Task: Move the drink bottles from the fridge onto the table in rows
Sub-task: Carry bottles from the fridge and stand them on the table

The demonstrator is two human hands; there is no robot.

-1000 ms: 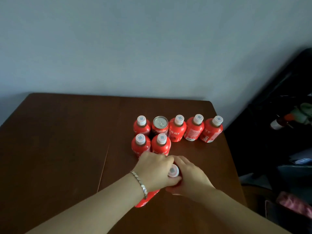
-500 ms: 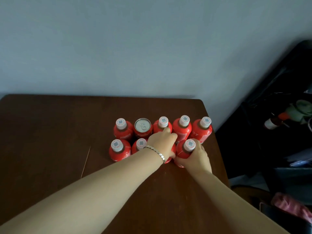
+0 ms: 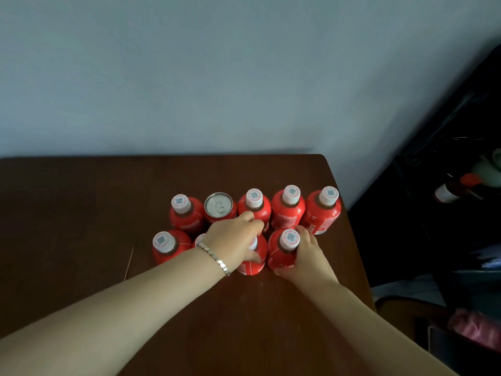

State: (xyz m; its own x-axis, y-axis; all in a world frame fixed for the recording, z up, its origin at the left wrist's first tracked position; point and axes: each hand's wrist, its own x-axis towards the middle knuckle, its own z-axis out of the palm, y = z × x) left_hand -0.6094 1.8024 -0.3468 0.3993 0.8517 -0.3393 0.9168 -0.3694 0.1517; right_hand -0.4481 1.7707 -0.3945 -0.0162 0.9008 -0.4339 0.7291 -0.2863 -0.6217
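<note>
The third bottle (image 3: 252, 264) and the fourth bottle (image 3: 283, 253), held near the front of the table (image 3: 81, 207) a second ago, are now stood upright in the front row, just before the back row (image 3: 288, 213). The third is gripped by the left hand (image 3: 233, 240), the fourth by the right hand (image 3: 307, 257). One front place is judged unfilled.

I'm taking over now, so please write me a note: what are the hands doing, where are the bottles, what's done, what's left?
Left hand: its grip is round the third red plastic white-capped bottle in the front row.
Right hand: grips the fourth front-row bottle beside it.
Back row on the dark wooden table: four red bottles and a silver-topped red can.
Done: nine drinks stand in two rows.
Left: let go; the front row looks one short.
</note>
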